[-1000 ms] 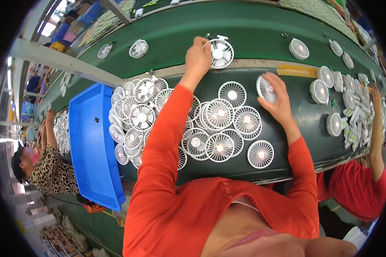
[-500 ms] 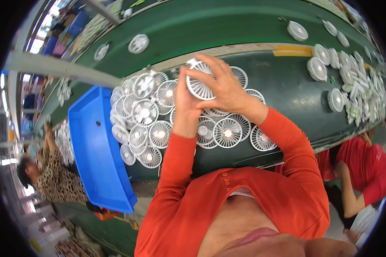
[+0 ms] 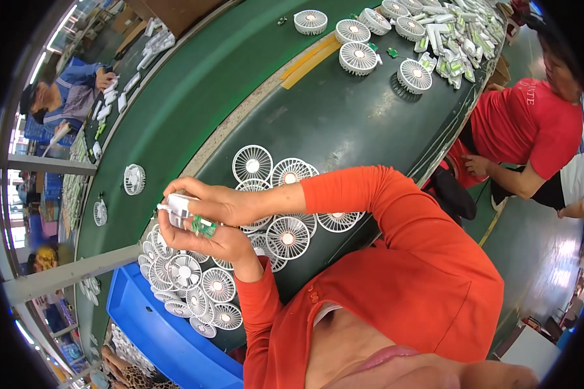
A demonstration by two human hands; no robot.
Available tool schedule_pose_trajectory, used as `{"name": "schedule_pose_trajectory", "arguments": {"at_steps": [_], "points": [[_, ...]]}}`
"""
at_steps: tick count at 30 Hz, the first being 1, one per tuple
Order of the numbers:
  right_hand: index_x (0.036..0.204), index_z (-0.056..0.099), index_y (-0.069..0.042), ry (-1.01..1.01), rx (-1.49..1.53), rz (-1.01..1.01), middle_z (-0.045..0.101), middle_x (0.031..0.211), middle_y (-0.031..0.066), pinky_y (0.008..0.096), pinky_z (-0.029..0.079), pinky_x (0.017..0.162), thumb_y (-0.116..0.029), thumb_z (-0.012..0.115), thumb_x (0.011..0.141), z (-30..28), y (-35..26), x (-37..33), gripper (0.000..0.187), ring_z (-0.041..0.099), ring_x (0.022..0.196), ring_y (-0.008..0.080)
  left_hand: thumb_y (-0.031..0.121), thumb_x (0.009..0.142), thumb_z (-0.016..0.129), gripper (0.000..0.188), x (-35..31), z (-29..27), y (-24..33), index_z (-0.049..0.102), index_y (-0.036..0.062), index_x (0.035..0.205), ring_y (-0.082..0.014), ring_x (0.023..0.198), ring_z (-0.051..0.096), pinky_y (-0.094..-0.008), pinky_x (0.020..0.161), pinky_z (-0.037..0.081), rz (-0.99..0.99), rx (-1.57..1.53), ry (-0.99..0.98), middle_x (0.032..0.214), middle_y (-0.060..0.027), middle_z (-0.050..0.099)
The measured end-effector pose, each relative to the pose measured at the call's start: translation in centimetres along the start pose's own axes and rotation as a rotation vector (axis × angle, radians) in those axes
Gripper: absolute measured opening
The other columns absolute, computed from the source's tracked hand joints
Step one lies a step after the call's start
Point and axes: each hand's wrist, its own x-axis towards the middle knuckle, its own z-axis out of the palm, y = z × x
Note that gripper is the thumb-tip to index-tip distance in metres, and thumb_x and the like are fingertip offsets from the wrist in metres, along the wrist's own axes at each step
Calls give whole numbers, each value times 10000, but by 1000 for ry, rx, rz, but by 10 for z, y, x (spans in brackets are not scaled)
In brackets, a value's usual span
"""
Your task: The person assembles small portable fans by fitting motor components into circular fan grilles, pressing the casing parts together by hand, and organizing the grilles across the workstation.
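Between my two hands is a small white fan head [image 3: 177, 209], turned so its grille face is hidden. A little green circuit board [image 3: 204, 227] shows beside it, against the fingers. From above, my right hand [image 3: 222, 202] closes its fingers on the fan head. My left hand [image 3: 209, 242] grips it from below, with fingers curled round the near side. Under and around my hands lies a heap of white fan heads with round spoked grilles [image 3: 218, 285], on the dark green worktable [image 3: 305, 129]. Part of that heap is covered by my forearms.
A blue tray [image 3: 169, 350] stands at the lower left. Beyond the table runs a green conveyor belt [image 3: 175, 123] carrying fans. White handles and green boards [image 3: 461, 39] pile up at the far right, near a person in red [image 3: 532, 129]. A metal post [image 3: 78, 275] crosses at left.
The whole view has swung round. My hands have brought the fan head to the left and tipped it, so its grille no longer faces up. A green circuit board now shows at my fingers.
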Motion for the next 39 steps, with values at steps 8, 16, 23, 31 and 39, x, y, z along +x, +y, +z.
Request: {"name": "schedule_pose_trajectory", "arguments": {"at_steps": [8, 16, 23, 31, 39], "points": [[1330, 420, -56, 214, -359, 144, 498, 1261, 102, 323, 406, 986, -425, 474, 982, -64, 30, 36, 510, 504, 1167, 185, 89, 923, 524, 488, 39, 20, -41, 365, -29, 1369, -293, 1265, 428, -402, 1069, 323, 16, -88, -322, 1329, -199, 442], [1325, 505, -187, 603, -1802, 52, 439, 1372, 231, 511, 415, 983, -318, 749, 762, -217, 32, 16, 627, 460, 1212, 440, 195, 899, 569, 488, 119, -24, -169, 461, -61, 1299, -385, 1247, 441, -467, 1061, 304, 129, 585, -488, 1319, -249, 489], [1170, 592, -18, -91, -1388, 29, 481, 1360, 177, 472, 349, 1058, -211, 800, 671, -126, 19, -14, 574, 416, 1293, 367, 423, 879, 563, 580, 193, -17, -281, 543, -26, 1248, -402, 1214, 497, -491, 999, 415, -473, 1019, -564, 1295, -288, 515], [884, 554, -32, -35, -859, 399, 680, 1003, 129, 326, 506, 795, -17, 748, 717, -128, 8, -4, 257, 651, 917, 212, 358, 906, 534, 405, 186, 19, -281, 619, -3, 1069, -407, 1007, 625, -480, 878, 488, -385, 867, -563, 1006, -245, 668], [797, 481, -54, 302, -1169, -446, 634, 1147, 125, 409, 465, 896, 22, 733, 658, -109, 8, 52, 298, 573, 1077, 312, 273, 955, 546, 351, 83, 39, -165, 638, -58, 1026, -168, 782, 617, -316, 720, 485, -436, -47, -294, 848, -134, 680]]}}
